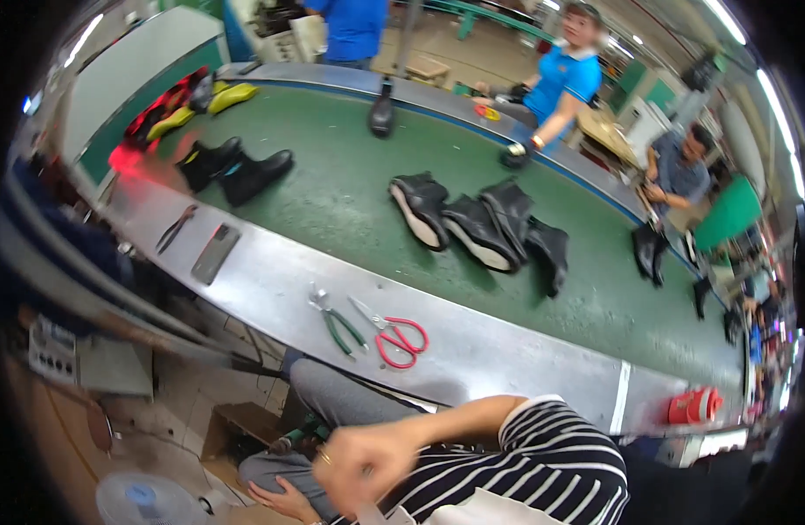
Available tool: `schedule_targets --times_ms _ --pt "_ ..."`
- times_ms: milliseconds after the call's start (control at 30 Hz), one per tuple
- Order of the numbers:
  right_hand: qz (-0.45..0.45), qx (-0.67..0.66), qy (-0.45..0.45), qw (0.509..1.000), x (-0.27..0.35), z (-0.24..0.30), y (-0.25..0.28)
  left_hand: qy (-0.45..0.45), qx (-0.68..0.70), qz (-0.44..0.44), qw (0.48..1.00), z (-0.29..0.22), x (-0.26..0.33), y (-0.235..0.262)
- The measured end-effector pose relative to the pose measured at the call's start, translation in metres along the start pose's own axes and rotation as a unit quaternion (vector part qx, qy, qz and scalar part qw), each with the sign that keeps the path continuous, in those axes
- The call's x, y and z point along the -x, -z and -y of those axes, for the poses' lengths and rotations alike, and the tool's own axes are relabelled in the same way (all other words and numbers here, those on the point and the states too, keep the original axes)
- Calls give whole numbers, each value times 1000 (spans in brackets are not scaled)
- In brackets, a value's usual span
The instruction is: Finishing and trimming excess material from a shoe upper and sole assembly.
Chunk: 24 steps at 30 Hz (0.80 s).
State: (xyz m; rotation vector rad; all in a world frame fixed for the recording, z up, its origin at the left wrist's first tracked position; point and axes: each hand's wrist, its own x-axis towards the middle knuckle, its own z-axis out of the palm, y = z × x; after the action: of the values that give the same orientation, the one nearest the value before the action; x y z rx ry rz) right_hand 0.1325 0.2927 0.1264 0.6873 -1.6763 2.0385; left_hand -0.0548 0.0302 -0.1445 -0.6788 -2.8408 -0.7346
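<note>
My left hand [284,498] lies on my grey-trousered leg with its fingers spread, holding nothing visible. In front of my body, my right hand [367,464] is raised and curled, with a ring on one finger. It is blurred by motion, and whatever its fingers may hold is hidden. On the metal ledge beyond my hands lie red-handled scissors [382,323], their blades a little apart. Beside them on the left are green-handled pliers [338,334]. Neither hand touches these tools.
Black boots [484,232] lie on the green conveyor belt [332,227], with more black footwear [255,175] at left. The ledge holds a phone [216,254], dark pincers [176,230] and a red container [693,406]. A person in blue [560,87] reaches over the belt's far side.
</note>
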Motion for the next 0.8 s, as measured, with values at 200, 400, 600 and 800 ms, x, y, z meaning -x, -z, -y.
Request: schedule_targets --times_ms 200,400,600,800 --pt "-107 417 -414 802 98 -119 32 -48 -35 -146 987 -1 11 0" --pt "-162 390 -329 844 159 -159 18 -54 -45 -143 987 1 7 -9" --pt "-206 141 -424 870 154 -156 35 -45 -55 -137 988 -7 4 0" --pt "-217 18 -471 855 149 -160 41 26 -109 -58 992 15 4 3"
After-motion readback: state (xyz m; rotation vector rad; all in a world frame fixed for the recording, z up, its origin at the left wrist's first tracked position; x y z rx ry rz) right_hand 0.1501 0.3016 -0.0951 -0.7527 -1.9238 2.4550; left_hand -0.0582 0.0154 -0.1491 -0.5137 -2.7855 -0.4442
